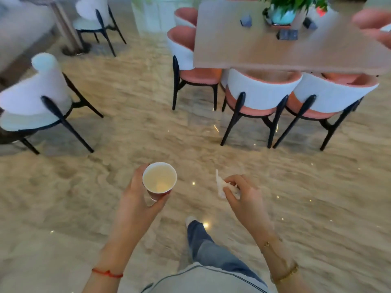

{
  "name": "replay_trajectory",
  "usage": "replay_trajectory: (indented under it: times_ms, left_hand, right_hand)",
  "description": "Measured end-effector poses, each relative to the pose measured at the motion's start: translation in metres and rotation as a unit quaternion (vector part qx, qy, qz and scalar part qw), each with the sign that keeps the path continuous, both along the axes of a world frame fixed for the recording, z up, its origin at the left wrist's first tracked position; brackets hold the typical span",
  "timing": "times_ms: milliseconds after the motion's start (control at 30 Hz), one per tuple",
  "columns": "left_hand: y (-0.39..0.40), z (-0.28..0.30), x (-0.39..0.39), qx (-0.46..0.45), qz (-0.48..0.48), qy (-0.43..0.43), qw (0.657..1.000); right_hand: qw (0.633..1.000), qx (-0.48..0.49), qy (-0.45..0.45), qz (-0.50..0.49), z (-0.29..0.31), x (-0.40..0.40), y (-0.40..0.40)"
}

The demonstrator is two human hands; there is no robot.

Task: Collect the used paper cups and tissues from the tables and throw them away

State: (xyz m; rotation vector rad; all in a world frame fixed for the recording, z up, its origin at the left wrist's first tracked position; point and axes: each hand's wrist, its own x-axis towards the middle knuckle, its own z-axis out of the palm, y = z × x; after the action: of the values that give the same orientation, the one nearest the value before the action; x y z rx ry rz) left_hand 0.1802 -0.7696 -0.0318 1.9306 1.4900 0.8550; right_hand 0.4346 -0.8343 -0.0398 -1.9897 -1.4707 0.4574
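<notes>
My left hand (135, 195) grips a paper cup (159, 179) upright; the cup is white inside with a red outer wall, and its inside looks empty. My right hand (243, 194) pinches a crumpled white tissue (221, 187) between thumb and fingers. Both hands are held out in front of me above the shiny beige floor, about a hand's width apart. My leg in blue jeans (203, 244) is stepping forward below them.
A wooden table (243, 49) with a potted plant (283, 11) and small dark objects stands ahead right, ringed by pink-and-white chairs (260, 96). Pale chairs (36, 98) stand at the left. Another person's fingers (374, 24) show at the top right edge. Open floor lies ahead.
</notes>
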Motion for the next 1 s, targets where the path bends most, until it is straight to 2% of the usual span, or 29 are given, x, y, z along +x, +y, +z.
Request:
replay_trajectory:
  times_ms: [300,467,700,1000]
  left_hand:
    - [0.178,0.025,-0.014,0.043,0.139,0.033,0.989]
    - [0.259,0.021,-0.026,0.04,0.202,0.032,0.978]
    - [0.406,-0.001,-0.048,0.035,0.215,0.019,0.976]
    - [0.651,0.02,-0.094,0.055,0.21,0.016,0.976]
  right_hand:
    - [0.989,0.008,-0.01,0.148,0.019,0.005,0.254]
    - [0.981,0.0,-0.005,0.196,0.016,-0.007,0.366]
    - [0.974,-0.009,-0.016,0.227,-0.007,-0.036,0.526]
    - [0.979,0.005,0.013,0.203,0.007,-0.077,0.769]
